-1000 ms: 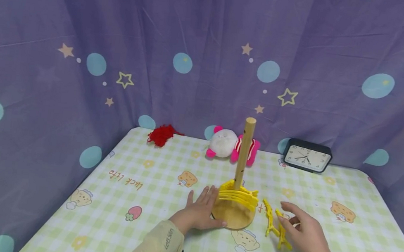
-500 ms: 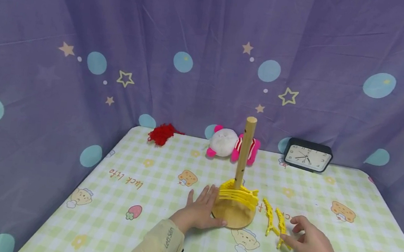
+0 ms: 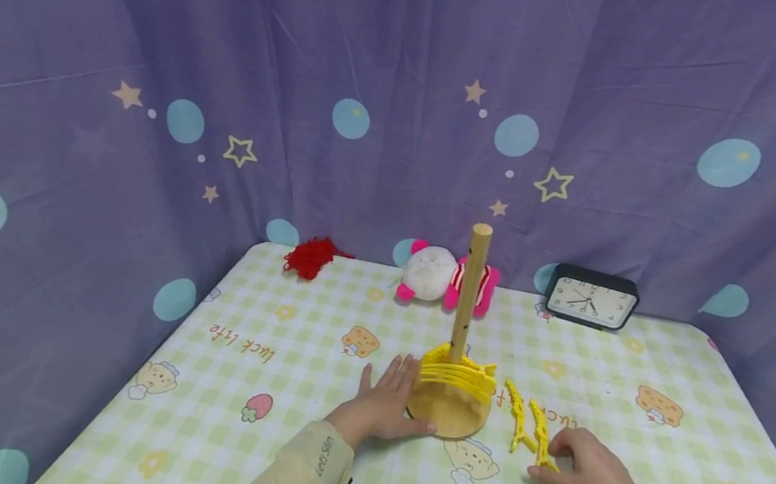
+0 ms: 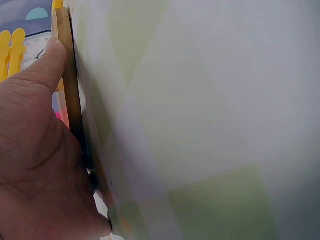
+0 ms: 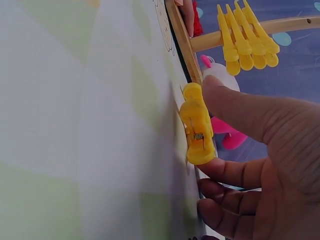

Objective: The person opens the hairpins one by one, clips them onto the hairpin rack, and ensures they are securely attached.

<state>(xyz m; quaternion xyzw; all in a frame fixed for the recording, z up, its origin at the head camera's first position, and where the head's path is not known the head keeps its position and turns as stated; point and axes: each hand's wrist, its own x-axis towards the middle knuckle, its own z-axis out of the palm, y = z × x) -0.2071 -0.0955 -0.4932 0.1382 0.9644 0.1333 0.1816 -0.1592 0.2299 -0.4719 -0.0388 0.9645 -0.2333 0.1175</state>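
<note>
My left hand point(image 3: 385, 409) lies with straight fingers along the left side of a round wooden base point(image 3: 457, 419), its thumb resting at the front rim. An upright wooden post point(image 3: 470, 295) rises from the base. Several yellow alligator hair clips point(image 3: 457, 376) are stacked around the post's foot. To the right, my right hand point(image 3: 593, 475) pinches the handle end of a yellow hair clip point(image 5: 197, 127) between thumb and index finger; the clip lies along the tablecloth. Another yellow hair clip point(image 3: 517, 416) lies just left of it, beside the base.
At the table's back edge lie a red yarn tangle point(image 3: 311, 258), a pink and white plush toy point(image 3: 430, 274) behind the post, and a black-framed clock point(image 3: 591, 299). A purple curtain point(image 3: 409, 61) hangs behind. A checked cloth point(image 3: 299, 392) covers the table.
My right hand has drawn back toward the near end of the right-hand clip, and its thumb and index finger have come together on the handles. My left hand stays in place.
</note>
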